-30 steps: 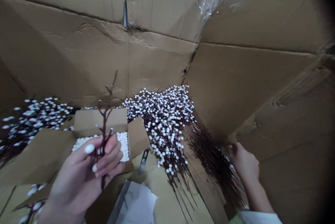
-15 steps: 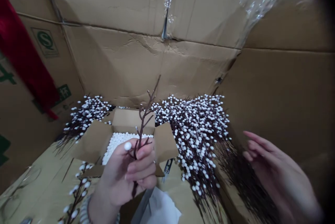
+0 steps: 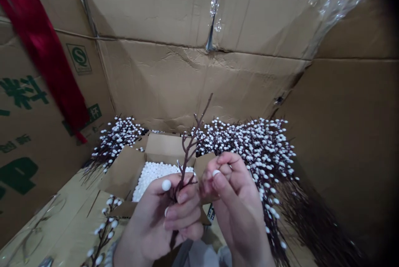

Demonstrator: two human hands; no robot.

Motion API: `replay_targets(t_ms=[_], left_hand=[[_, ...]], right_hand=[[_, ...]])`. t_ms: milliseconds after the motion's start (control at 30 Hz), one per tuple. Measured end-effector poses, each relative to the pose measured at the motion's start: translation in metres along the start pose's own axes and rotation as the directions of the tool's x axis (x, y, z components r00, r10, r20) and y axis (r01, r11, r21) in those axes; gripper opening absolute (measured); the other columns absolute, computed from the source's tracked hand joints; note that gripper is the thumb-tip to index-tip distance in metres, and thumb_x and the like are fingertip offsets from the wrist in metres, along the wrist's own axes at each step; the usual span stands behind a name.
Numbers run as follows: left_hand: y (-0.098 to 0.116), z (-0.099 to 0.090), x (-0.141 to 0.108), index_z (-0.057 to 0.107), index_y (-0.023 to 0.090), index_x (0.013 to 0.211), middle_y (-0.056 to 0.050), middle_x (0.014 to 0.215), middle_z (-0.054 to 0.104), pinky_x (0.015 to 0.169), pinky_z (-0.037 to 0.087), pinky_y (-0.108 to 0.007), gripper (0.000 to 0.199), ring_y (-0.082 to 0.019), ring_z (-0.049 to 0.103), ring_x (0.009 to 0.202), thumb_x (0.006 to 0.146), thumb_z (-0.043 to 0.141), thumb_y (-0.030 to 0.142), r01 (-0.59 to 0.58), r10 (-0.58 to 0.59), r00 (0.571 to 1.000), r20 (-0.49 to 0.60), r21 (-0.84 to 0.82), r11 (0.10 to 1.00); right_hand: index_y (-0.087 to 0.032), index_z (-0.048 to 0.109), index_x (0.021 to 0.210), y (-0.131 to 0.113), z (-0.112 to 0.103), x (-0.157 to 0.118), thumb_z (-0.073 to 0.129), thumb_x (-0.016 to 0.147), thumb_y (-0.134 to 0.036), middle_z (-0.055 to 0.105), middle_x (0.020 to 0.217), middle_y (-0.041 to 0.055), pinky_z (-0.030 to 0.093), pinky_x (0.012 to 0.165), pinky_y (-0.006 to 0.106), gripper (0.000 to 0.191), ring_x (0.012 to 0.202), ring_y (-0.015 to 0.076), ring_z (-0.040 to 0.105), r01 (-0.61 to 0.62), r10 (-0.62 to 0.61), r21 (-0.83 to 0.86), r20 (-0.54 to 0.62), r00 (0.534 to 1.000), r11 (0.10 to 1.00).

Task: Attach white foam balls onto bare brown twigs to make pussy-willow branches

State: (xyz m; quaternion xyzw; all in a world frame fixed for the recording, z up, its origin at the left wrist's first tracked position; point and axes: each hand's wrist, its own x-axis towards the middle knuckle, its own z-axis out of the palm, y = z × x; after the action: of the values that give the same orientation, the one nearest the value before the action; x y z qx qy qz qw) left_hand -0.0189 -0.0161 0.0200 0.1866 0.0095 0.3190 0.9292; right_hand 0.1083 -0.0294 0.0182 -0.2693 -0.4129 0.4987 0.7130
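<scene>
The left hand [image 3: 171, 217] has its fingers wrapped around a dark-brown, branching twig [image 3: 186, 159], tilted rightward; a round white bead [image 3: 166, 185] sits beside its thumb. The right hand [image 3: 238, 204] curls its fingers close by; whether they grasp anything, I cannot tell. Behind stands an open brown cardboard box [image 3: 163, 146] of small white balls [image 3: 156, 172].

It's dim in here, brightest well above and right of the open box [image 3: 162, 146], where clear tape [image 3: 336, 3] throws back glare. Right of the box, the cardboard wall [image 3: 349, 121] sinks into shadow, blackening towards the edge. The twig [image 3: 186, 159] before the box reads fairly clearly; bare stems [image 3: 318, 223] rightward blur.
</scene>
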Motion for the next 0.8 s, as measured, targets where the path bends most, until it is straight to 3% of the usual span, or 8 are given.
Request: replay_targets(t_ms=[200,500,800], left_hand=[[0.0,-0.001,0.001,0.06,0.011,0.061,0.011,0.041,0.029,0.047,0.033,-0.014,0.021,-0.003,0.008,0.036,0.077,0.067,0.022,-0.068,0.068,0.997,-0.022,0.01,0.998],[0.002,-0.001,0.002,0.059,0.01,0.06,0.011,0.042,0.028,0.046,0.034,-0.013,0.021,-0.002,0.011,0.036,0.076,0.067,0.02,-0.108,0.109,0.991,-0.073,0.03,0.994],[0.004,-0.001,0.003,0.056,0.012,0.059,0.011,0.043,0.026,0.047,0.035,-0.012,0.021,-0.003,0.006,0.038,0.079,0.062,0.017,-0.141,0.152,0.982,-0.11,0.101,0.985]], right_hand=[[-0.031,0.076,0.082,0.011,-0.004,0.003,0.078,0.075,-0.016,0.075,0.084,-0.0045,0.055,0.068,0.012,0.016,0.078,0.0078,0.07,0.137,-0.133,-0.088,0.048,0.99,0.987],[-0.032,0.078,0.08,0.011,-0.001,0.005,0.075,0.073,-0.008,0.079,0.076,-0.0032,0.058,0.056,0.016,0.025,0.067,0.0119,0.073,0.172,-0.17,-0.198,0.027,0.985,0.965],[-0.032,0.078,0.08,0.016,-0.001,0.005,0.076,0.076,-0.014,0.079,0.077,-0.0025,0.059,0.061,0.019,0.019,0.071,0.0136,0.074,0.128,-0.123,-0.196,0.038,0.992,0.972]])
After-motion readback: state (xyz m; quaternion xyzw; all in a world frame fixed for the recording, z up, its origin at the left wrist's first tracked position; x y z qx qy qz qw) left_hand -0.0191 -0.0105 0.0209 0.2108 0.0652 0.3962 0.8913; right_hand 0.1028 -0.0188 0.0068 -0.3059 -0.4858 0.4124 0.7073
